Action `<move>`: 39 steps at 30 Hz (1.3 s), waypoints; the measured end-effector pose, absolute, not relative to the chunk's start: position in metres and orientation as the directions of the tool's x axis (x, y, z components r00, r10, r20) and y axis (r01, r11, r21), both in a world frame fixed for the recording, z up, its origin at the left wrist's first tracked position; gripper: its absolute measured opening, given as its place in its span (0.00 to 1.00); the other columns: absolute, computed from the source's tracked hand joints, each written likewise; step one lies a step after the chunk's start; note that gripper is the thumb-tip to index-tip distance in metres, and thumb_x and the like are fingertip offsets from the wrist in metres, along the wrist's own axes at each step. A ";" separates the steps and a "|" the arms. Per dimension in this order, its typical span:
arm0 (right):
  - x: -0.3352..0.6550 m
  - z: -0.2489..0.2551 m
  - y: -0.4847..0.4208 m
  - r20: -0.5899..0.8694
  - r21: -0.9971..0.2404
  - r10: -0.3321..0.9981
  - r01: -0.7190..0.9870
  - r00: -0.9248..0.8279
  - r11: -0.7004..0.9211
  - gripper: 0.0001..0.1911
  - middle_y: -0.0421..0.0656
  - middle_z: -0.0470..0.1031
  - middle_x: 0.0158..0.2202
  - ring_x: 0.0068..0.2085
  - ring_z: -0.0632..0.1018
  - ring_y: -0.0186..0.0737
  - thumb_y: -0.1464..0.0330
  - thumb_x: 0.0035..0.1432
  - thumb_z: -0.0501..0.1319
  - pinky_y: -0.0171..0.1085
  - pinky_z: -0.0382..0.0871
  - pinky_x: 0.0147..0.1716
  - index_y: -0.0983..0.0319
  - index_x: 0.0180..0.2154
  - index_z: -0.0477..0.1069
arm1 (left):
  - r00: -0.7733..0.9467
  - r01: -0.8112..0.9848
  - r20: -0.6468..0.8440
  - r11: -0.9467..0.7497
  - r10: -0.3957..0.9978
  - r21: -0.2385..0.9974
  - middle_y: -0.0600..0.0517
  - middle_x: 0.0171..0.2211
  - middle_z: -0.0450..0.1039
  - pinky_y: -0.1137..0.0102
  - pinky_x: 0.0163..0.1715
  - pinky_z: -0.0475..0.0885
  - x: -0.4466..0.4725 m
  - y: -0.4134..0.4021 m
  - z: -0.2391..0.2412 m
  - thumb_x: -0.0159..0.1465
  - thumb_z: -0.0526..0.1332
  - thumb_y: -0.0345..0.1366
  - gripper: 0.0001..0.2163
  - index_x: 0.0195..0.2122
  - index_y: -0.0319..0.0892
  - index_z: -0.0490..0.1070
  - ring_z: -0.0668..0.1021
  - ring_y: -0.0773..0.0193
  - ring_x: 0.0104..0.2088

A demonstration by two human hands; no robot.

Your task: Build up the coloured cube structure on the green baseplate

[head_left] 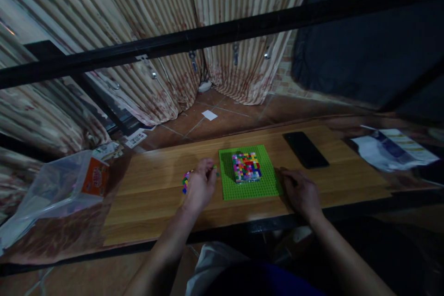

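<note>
Left hand point(200, 186) over loose bricks point(185, 182), multicoloured block point(246, 167) on green baseplate point(264, 186)

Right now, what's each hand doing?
Left hand: curled over loose bricks; grip cannot be told.
Right hand: open, flat on table beside green baseplate.
</note>
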State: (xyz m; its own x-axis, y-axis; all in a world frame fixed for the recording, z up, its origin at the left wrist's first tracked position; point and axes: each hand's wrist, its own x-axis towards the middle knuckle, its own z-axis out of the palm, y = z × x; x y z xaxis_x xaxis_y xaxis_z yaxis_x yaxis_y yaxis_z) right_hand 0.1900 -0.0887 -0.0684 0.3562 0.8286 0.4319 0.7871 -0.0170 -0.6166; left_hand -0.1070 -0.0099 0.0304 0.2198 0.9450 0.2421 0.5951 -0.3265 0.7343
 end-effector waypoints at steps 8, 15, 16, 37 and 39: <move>0.187 -0.066 -0.088 0.411 -0.639 0.830 0.768 0.378 -0.034 0.16 0.49 0.78 0.40 0.39 0.79 0.45 0.62 0.63 0.52 0.43 0.73 0.41 0.60 0.38 0.76 | 0.479 0.578 0.234 -0.504 0.846 0.642 0.52 0.34 0.76 0.72 0.39 0.72 -0.051 -0.005 0.036 0.64 0.56 0.29 0.07 0.37 0.44 0.74 0.78 0.67 0.34; 0.187 -0.067 -0.088 0.405 -0.660 0.825 0.750 0.394 -0.034 0.15 0.49 0.78 0.39 0.40 0.79 0.45 0.63 0.62 0.52 0.44 0.72 0.42 0.61 0.38 0.76 | 0.596 0.580 0.252 -0.625 0.763 0.522 0.51 0.40 0.74 0.69 0.46 0.73 -0.026 0.004 0.027 0.64 0.54 0.27 0.12 0.41 0.44 0.76 0.77 0.65 0.40; 0.187 -0.068 -0.088 0.403 -0.661 0.826 0.750 0.394 -0.035 0.15 0.49 0.78 0.39 0.39 0.79 0.45 0.63 0.62 0.52 0.44 0.72 0.41 0.61 0.38 0.76 | 0.609 0.584 0.247 -0.637 0.754 0.504 0.50 0.40 0.74 0.69 0.47 0.73 -0.024 0.006 0.025 0.65 0.54 0.27 0.12 0.41 0.43 0.76 0.77 0.65 0.40; 0.187 -0.068 -0.088 0.413 -0.668 0.825 0.744 0.386 -0.014 0.14 0.49 0.78 0.41 0.41 0.79 0.45 0.64 0.62 0.53 0.45 0.73 0.43 0.60 0.38 0.76 | 0.515 0.677 0.230 -0.557 0.826 0.482 0.46 0.48 0.73 0.65 0.50 0.73 -0.009 0.003 0.009 0.64 0.55 0.27 0.20 0.57 0.43 0.64 0.77 0.60 0.47; 0.187 -0.068 -0.088 0.405 -0.674 0.827 0.739 0.390 -0.018 0.14 0.49 0.79 0.41 0.41 0.79 0.45 0.64 0.62 0.52 0.45 0.73 0.43 0.60 0.38 0.76 | 0.496 0.673 0.244 -0.546 0.834 0.499 0.46 0.48 0.73 0.65 0.50 0.73 -0.013 0.000 0.008 0.64 0.55 0.27 0.19 0.57 0.43 0.65 0.77 0.60 0.48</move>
